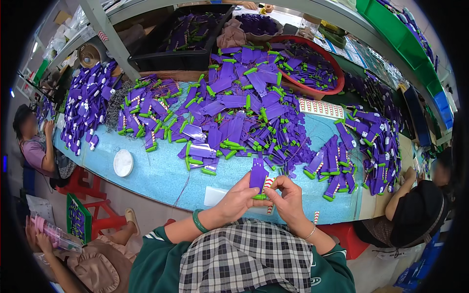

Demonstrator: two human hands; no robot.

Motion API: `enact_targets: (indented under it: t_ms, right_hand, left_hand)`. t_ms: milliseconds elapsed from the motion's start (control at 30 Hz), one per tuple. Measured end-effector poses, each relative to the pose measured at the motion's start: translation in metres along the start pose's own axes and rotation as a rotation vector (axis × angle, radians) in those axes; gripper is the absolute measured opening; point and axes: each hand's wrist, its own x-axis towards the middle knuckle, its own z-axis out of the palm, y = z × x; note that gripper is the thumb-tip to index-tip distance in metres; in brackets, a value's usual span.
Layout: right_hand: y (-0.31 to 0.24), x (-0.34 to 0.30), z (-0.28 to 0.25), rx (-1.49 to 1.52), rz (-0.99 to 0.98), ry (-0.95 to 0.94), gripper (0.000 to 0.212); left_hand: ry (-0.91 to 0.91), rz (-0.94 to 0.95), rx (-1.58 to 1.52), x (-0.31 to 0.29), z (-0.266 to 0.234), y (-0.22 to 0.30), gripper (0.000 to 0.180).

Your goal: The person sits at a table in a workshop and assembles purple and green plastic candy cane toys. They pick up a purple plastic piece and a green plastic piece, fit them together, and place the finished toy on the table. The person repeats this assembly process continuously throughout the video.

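Observation:
Above the near table edge, my left hand [239, 199] is closed on a flat purple plastic piece [258, 173] with a bright green end towards me. The fingers of my right hand [287, 196] pinch at a small strip with red and white chevrons [268, 182], against the right side of that piece. My fingertips partly cover where strip and piece meet. Just left of my left hand lies a white rectangular card [214, 196]. Beyond my hands spreads a large heap of similar purple and green pieces [229, 105].
A white round lid or dish [123, 163] lies at left on the blue table [161, 178]. A chevron sticker sheet [321, 108] lies beyond the heap. Behind stand a black crate [171, 61] and a red basin [340, 78]. More purple piles flank both sides; other people sit left and right.

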Motion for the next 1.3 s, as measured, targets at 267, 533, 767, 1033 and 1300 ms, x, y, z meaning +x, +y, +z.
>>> enact_targets:
  t_ms: [267,533,767,1033,1300]
  right_hand:
    - [0.005,0.002,0.001,-0.048,-0.063,0.004,0.014]
    - [-0.007,0.003,-0.003,-0.429,-0.454,0.092,0.014]
    - [0.000,0.009,0.003,-0.223,-0.228,-0.007,0.040]
    - [-0.003,0.011,0.003,0.099,-0.077,-0.234,0.023]
    - [-0.023,0.014,-0.007,0.539,0.206,-0.120,0.034]
  left_hand:
    - [0.032,0.066,0.343,0.003,0.005,0.002,0.034]
    - [-0.023,0.120,0.377,0.001,0.000,-0.008,0.030]
    - [0.008,0.020,0.121,-0.002,0.006,-0.005,0.025]
    - [-0.279,-0.390,-0.220,0.011,-0.009,-0.026,0.034]
    - [0.047,0.630,1.009,-0.008,0.005,0.014,0.018]
